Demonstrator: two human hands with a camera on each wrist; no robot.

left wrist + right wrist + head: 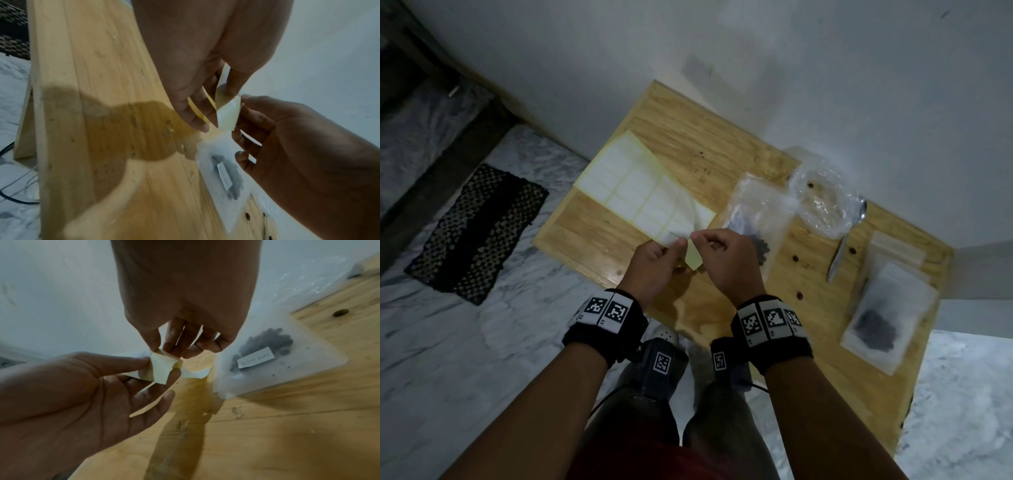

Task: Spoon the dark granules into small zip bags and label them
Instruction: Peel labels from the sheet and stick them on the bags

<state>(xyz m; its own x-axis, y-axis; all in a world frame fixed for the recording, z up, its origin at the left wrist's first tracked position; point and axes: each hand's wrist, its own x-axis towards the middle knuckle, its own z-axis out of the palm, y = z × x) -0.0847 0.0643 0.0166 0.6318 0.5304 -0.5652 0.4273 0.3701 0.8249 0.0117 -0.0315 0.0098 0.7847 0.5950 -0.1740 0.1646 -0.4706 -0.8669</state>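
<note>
A white label sheet lies across the left of the wooden table, its near corner lifted. My left hand pinches that corner, with the yellowish backing folded between thumb and forefinger. My right hand pinches a label at the same corner, fingertips almost touching the left hand's. Just right of the hands lies a zip bag of dark granules with a written label. A metal spoon lies further right.
A crumpled clear plastic bag sits at the back by the wall. Empty zip bags and a filled stack lie at the right edge. A dark mat is on the marble floor to the left.
</note>
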